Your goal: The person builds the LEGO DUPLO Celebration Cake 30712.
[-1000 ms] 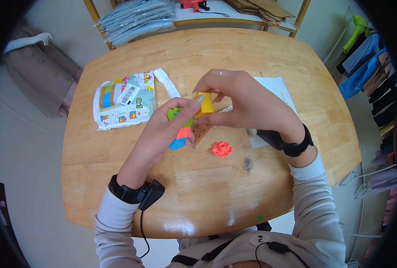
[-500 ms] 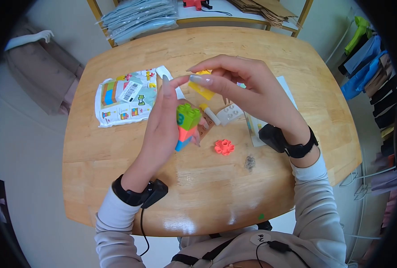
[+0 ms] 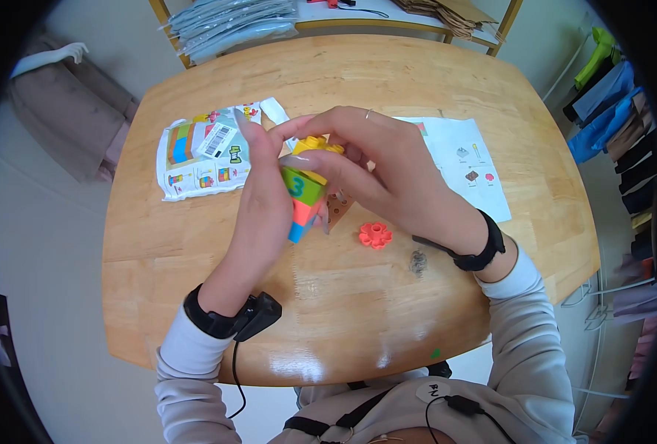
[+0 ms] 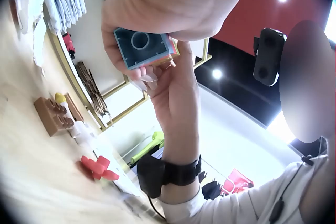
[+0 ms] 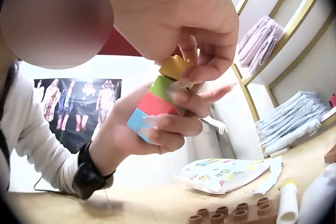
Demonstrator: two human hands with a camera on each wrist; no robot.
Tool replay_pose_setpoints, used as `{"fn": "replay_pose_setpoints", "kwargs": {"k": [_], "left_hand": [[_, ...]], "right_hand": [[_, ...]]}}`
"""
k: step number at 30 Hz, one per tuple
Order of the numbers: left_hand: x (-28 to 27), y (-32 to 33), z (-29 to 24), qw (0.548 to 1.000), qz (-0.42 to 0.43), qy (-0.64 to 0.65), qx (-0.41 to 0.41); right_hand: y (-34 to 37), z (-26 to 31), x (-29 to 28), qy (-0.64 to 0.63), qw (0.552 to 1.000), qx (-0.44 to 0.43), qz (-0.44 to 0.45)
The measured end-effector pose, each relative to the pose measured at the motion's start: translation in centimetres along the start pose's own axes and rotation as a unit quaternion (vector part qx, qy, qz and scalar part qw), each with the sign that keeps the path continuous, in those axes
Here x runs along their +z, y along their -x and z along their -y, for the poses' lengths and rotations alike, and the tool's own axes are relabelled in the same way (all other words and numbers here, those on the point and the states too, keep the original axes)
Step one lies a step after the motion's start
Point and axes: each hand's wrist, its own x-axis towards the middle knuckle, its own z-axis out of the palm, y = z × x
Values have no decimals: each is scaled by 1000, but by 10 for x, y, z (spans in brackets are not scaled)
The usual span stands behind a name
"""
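Observation:
Held above the table by the left hand (image 3: 260, 200) is a stack of a blue block (image 3: 296, 232), a coral-red block (image 3: 304, 212) and a green block (image 3: 303, 188) marked 3. A yellow block (image 3: 318, 148) sits at the top of the green one, slightly angled in the right wrist view, pinched by the right hand (image 3: 399, 174). The left fingers curl round the stack in the right wrist view. In the left wrist view the hollow underside of the blue block (image 4: 139, 48) shows. Whether yellow and green are fully joined, I cannot tell.
A coral flower piece (image 3: 375, 235) lies on the table (image 3: 358, 318). Beyond the hands are a brown studded plate (image 5: 231, 216) and a white cylinder with a yellow top (image 5: 287, 203). A printed package (image 3: 203, 152) lies left, a printed sheet (image 3: 473, 166) right.
The right hand has brought the yellow block from above and to the right down onto the green block. The left hand still holds the stack, which has shifted slightly.

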Motion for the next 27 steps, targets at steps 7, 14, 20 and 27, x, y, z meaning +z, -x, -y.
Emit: {"fn": "replay_pose_setpoints", "kwargs": {"k": [7, 14, 20, 27], "left_hand": [[2, -2, 7, 999, 14, 36, -13], [3, -2, 3, 994, 10, 105, -35], [10, 5, -7, 993, -10, 112, 32], [4, 10, -11, 995, 35, 97, -4]], "right_hand": [[3, -6, 1, 134, 987, -67, 61], [-1, -6, -4, 165, 970, -174, 41], [4, 9, -4, 121, 982, -135, 62], [9, 7, 1, 168, 975, -135, 47]]}}
